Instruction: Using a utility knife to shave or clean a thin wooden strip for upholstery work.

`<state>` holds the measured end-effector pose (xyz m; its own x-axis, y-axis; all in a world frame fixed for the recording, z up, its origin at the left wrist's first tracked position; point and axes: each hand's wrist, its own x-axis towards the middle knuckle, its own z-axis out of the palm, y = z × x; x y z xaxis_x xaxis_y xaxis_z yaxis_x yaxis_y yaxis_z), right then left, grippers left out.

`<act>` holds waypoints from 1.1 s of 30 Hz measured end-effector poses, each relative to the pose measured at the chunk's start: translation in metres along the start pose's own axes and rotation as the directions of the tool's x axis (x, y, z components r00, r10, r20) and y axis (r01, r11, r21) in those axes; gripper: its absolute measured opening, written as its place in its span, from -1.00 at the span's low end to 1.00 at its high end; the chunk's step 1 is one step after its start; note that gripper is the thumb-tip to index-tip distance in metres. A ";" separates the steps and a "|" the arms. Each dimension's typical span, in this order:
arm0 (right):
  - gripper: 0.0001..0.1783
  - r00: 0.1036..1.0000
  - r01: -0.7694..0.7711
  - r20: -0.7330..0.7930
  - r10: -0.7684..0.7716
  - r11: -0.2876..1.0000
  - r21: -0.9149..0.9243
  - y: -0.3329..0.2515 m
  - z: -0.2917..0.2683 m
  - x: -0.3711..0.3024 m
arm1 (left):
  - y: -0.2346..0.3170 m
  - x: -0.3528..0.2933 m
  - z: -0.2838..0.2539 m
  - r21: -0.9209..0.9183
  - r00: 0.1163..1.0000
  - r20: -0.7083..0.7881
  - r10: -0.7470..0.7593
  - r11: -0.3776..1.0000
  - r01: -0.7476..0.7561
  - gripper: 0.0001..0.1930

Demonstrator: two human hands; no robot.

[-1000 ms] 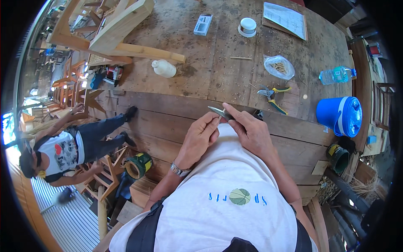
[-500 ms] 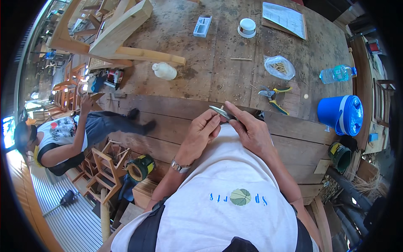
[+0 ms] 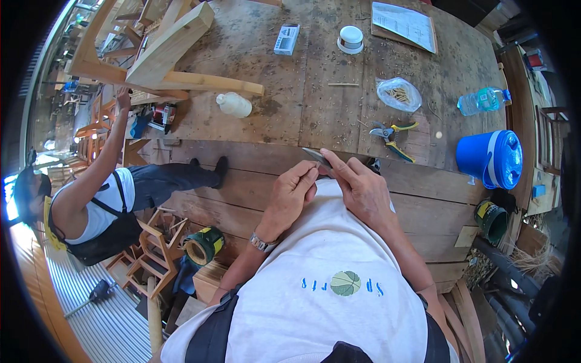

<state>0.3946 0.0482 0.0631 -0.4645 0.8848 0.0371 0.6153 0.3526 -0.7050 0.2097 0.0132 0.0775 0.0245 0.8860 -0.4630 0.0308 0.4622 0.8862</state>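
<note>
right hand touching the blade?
Touching. Head view shows the right hand with its fingers pinching the thin grey blade at one end.

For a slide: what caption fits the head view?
Both hands, left hand and right hand, pinch a small metal blade at the wooden workbench edge.

A white plastic bottle [image 3: 233,104] lies on the wooden workbench [image 3: 302,78]; a clear bag of small wooden pieces [image 3: 399,94] sits near yellow-handled pliers [image 3: 392,133]; a water bottle [image 3: 483,100] lies above a blue jug [image 3: 491,160]. To the left, another person [image 3: 97,202] reaches toward a pale timber frame [image 3: 163,54].
</note>
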 end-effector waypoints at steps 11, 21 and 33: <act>-0.50 0.978 -0.177 -0.049 0.204 0.925 0.336 0.012 0.002 0.005 | -0.002 0.003 -0.011 -0.045 1.000 -0.013 -0.007 0.999 0.007 -0.75; -0.41 0.997 -0.068 0.046 0.060 0.980 0.188 0.004 0.005 0.009 | 0.003 0.009 -0.006 -0.077 0.997 -0.035 -0.062 0.995 0.059 -0.75; -0.45 0.990 -0.139 0.004 0.140 0.980 0.144 0.006 0.007 0.010 | -0.008 0.006 -0.003 0.239 0.984 -0.121 0.129 0.966 -0.097 -0.81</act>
<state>0.3895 0.0571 0.0546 -0.3765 0.9242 -0.0646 0.5755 0.1786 -0.7981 0.2068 0.0149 0.0677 -0.0928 0.9360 -0.3394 0.2663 0.3518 0.8974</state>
